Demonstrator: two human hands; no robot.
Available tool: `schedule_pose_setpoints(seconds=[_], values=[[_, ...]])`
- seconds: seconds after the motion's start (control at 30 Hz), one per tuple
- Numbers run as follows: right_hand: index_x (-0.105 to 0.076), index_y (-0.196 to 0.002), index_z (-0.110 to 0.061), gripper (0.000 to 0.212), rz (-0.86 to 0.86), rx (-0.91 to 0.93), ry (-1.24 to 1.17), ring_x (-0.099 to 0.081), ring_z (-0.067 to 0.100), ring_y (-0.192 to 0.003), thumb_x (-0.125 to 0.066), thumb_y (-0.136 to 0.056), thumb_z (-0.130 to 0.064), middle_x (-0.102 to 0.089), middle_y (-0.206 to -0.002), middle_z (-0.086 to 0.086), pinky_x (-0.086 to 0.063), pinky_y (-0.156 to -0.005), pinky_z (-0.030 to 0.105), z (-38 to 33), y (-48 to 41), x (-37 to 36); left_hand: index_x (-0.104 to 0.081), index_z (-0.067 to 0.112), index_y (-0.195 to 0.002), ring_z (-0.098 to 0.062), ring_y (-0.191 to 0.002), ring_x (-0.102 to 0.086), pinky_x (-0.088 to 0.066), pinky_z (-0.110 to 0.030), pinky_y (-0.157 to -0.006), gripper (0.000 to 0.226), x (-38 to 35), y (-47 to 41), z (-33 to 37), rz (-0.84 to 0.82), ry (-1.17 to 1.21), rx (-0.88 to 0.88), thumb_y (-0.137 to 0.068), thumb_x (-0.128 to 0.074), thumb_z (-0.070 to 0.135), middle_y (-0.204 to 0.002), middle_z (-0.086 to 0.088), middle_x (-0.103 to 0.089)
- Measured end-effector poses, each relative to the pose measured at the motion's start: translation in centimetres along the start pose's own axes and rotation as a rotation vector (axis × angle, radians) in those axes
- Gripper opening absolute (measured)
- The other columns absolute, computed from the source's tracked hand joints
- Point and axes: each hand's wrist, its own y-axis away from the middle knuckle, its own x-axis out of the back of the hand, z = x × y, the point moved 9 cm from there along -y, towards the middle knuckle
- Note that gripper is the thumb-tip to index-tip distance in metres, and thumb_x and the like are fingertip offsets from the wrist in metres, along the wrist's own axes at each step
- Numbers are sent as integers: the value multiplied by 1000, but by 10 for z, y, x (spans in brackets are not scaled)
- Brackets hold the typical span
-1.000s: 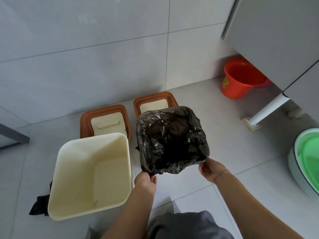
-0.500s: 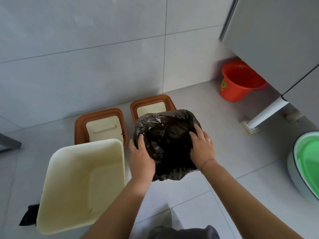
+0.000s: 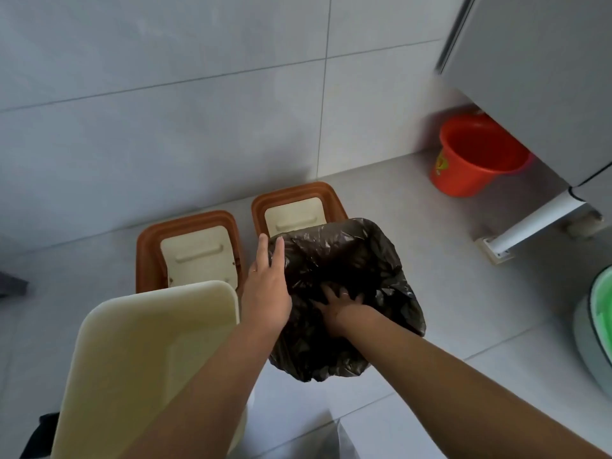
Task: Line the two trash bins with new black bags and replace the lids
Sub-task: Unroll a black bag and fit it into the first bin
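Both hands at black bag [image 3: 347, 260]; right [image 3: 341, 309] splayed inside, left [image 3: 265, 289] flat outside

Green basin [image 3: 601, 313] cut off rightward

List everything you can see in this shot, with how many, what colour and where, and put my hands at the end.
Unlined bin: one, cream, lower left on the floor.
Bagged bin: one, draped in a black bag, centre.
Lids: two, brown frames with cream flaps, on the floor by the wall behind the bins.
Bucket: one, red, upper right under the grey cabinet.
Basin: one, green inside, right edge.
Dark item: one, black, bottom left beside the cream bin, too cut off to identify.
Left hand: flat on the bag's left rim.
Right hand: pressing down inside the bag.
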Motion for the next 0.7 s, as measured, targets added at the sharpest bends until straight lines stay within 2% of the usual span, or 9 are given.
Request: schedule_pose_setpoints(seconds=[0.07,0.17,0.33,0.37,0.43,0.47,0.53,0.6,0.7], values=[[2,-151,-34,66,-97,-73,27,12,37,-146,-36,-98,-36,19,-159,5,-2,-113,65,11,-33,-15,-1,28,-152,-29,-132,-41,-51,-36,-89,95,-7,-8,-2,-28,52,-15,-79,-44,-16,-160,8,14],[8,-151,-29,71,-162,-81,236,9,36,-146,-36,-97,-41,18,-160,4,-3,-113,62,14,-56,-23,4,24,-152,-24,-135,-38,-52,-36,-92,98,-10,-12,-5,-20,140,-8,-77,-42,-19,-159,14,16],[10,-151,-25,73,-222,-81,245,4,35,-146,-38,-98,-39,12,-161,7,-9,-116,51,4,-62,-23,6,25,-152,-20,-137,-36,-54,-37,-89,97,-15,-13,-11,-58,175,-4,-80,-43,-17,-158,16,17],[9,-151,-24,71,-220,-70,234,2,33,-147,-37,-99,-37,10,-161,7,-10,-116,50,2,-56,-18,5,24,-152,-21,-141,-30,-50,-38,-98,92,-15,-13,-13,-66,146,6,-84,-45,-12,-159,12,17],[-1,-153,-22,69,-168,-8,220,-7,34,-146,-42,-97,-27,-3,-161,10,-13,-116,49,-6,-38,1,1,21,-152,-26,-148,-10,-23,-45,-118,78,-9,-9,-12,-33,-79,-17,-92,-48,11,-161,1,12],[-10,-152,-22,70,-97,38,218,-17,35,-144,-49,-93,-20,-16,-158,11,-19,-114,50,-10,-27,14,-5,19,-152,-28,-149,-5,-9,-48,-119,73,-2,-6,-5,20,-205,-71,-93,-48,22,-162,-4,6],[-34,-144,-21,62,155,116,245,-36,31,-134,-58,-87,-17,-39,-145,8,-33,-107,46,-10,1,44,-30,17,-147,-29,-147,-14,-5,-51,-118,61,8,5,25,131,-310,-303,-91,-51,28,-159,-8,-19],[-46,-136,-20,48,328,170,299,-42,27,-130,-54,-89,-23,-48,-138,5,-32,-109,44,-3,33,53,-48,19,-137,-27,-144,-26,-5,-50,-119,46,-13,21,56,-42,-335,-585,-92,-46,31,-149,-4,-43],[-49,-135,-21,41,80,123,340,-41,28,-133,-41,-96,-31,-51,-138,6,-23,-116,44,17,54,13,-56,17,-126,-27,-132,-40,-6,-47,-119,39,-65,42,44,-656,-595,-539,-95,-39,32,-129,-6,-59]])
